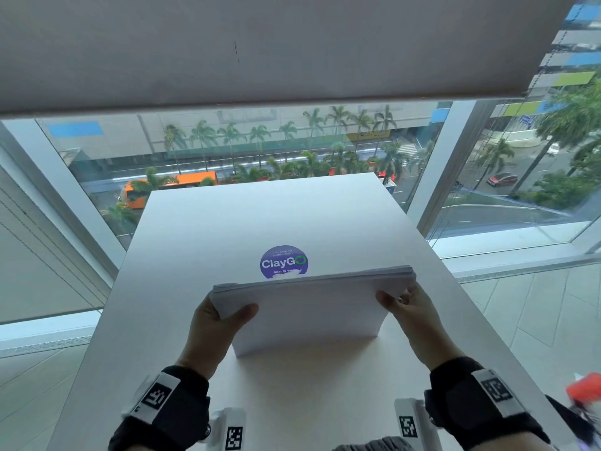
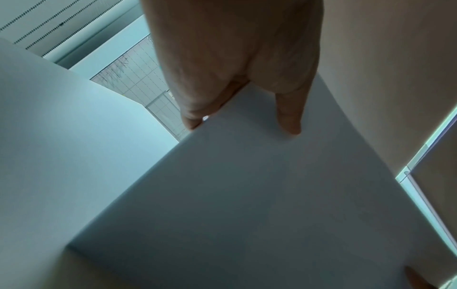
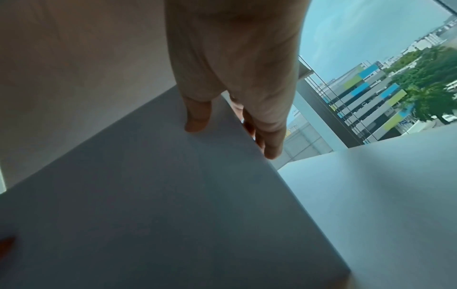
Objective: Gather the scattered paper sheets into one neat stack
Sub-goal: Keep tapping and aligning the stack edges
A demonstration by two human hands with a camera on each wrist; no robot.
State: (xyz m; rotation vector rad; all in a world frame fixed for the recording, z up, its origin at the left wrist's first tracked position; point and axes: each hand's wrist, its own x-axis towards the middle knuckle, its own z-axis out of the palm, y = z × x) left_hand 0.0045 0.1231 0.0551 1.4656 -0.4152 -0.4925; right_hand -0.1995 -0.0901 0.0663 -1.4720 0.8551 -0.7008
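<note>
Wristbands, black with printed square markers, sit lowest in the frame, one on each forearm. Above them, the left hand (image 1: 217, 323) and the right hand (image 1: 410, 312) each clasp a side edge of the thick stack of white paper sheets (image 1: 305, 312), thumb on the near face and fingers behind it. The stack stands on its lower long edge on the white rectangular table (image 1: 182, 242), at the centre of the frame and tilted slightly away, a posture that suits squaring the edges by tapping them against the tabletop. No loose sheets show elsewhere, so gathering appears complete and only aligning and laying flat remain. Just beyond the stack's top edge lies a round purple "ClayGo" sticker (image 1: 283, 261), partly hidden. Farther off, a window with a lowered grey roller blind (image 1: 260, 47) overlooks a street.
</note>
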